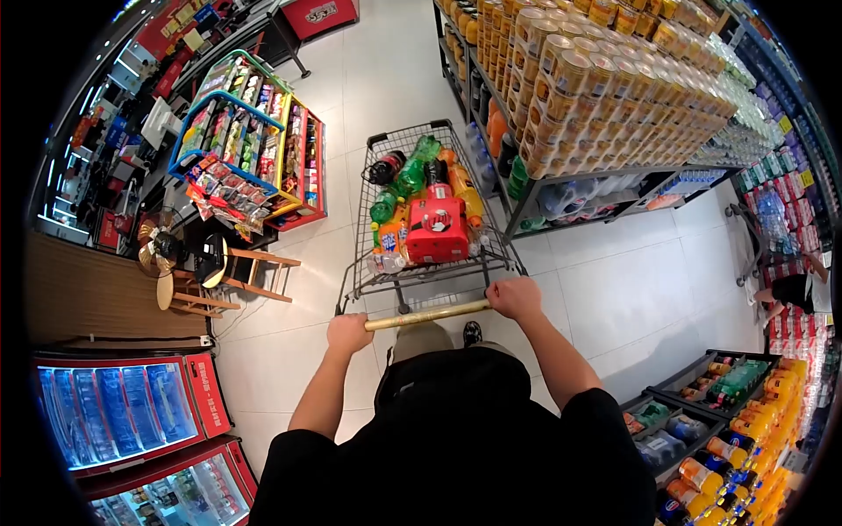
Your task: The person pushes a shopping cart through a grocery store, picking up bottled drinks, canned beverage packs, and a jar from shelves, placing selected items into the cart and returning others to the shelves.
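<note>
Both hands grip the yellowish handle bar (427, 315) of a wire shopping cart (377, 263). My left hand (350, 333) is wrapped round the bar's left end, and my right hand (516, 299) is closed round its right end. In the cart's basket lie green bottles (410, 178), a dark bottle (387, 167), orange bottles (466, 190) and a red package (437, 230), which sits nearest the handle.
Left of the cart stands a snack rack (237, 145), with a wooden stool (254, 272) and a fan (160, 245) below it. Red fridges (206, 394) are lower left. Stacked cans (605, 96) rise at right. Bottle crates (715, 381) stand lower right; a person (794, 291) is at far right.
</note>
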A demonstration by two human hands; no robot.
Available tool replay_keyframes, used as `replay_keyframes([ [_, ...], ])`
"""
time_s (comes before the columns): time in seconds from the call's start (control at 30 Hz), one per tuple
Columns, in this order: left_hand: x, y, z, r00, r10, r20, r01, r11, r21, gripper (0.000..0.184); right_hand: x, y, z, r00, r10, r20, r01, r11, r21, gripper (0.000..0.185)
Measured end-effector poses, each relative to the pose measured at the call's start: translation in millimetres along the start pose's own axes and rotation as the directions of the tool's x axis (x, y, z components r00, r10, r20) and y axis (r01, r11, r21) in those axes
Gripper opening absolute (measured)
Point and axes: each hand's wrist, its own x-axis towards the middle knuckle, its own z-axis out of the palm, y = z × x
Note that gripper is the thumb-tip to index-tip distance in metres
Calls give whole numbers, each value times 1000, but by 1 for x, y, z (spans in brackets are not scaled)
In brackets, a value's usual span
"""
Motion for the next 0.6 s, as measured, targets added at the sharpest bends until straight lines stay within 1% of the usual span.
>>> replay_keyframes([
  [0.03,7,-22,-4,1000,18,1,-18,1000,-12,20,12,-18,-3,1000,-10,-26,10,1000,-4,39],
  [0.07,22,-24,-4,1000,22,-17,-22,1000,-16,20,29,-15,-6,997,-40,-67,39,999,-10,39],
  [0.1,32,-28,-6,998,26,-55,-28,999,-35,20,42,-17,-10,999,-28,-39,27,999,-17,40],
  [0.2,61,-53,-3,988,45,-148,-51,998,-35,20,79,-28,-10,1000,-2,-27,3,1000,31,39],
  [0.23,74,-63,-4,987,44,-158,-49,998,-30,20,95,-30,-9,1000,-4,0,4,1000,26,39],
  [0.27,83,-90,-9,985,55,-164,-62,997,-36,20,108,-53,-12,1000,9,29,-9,1000,12,40],
  [0.3,93,-95,-11,985,49,-167,-55,998,-29,20,121,-53,-9,998,4,61,-5,1000,12,41],
  [0.4,137,-120,-30,995,61,-85,-64,998,-28,20,163,-71,-26,1000,9,23,-10,999,43,41],
  [0.43,152,-128,-37,998,51,-25,-51,999,-16,21,180,-71,-20,1000,-13,22,12,999,34,42],
  [0.47,168,-135,-41,999,37,18,-37,999,-19,22,197,-72,-19,998,-24,50,23,999,36,42],
  [0.5,179,-158,-50,997,39,59,-38,999,-27,23,209,-91,-21,997,-21,77,18,999,31,42],
  [0.57,212,-176,-58,990,2,143,-1,1000,-9,26,248,-95,-20,992,-34,124,27,998,52,42],
  [0.6,228,-184,-62,988,5,154,-5,1000,-2,27,266,-98,-23,989,-29,147,20,998,63,42],
])
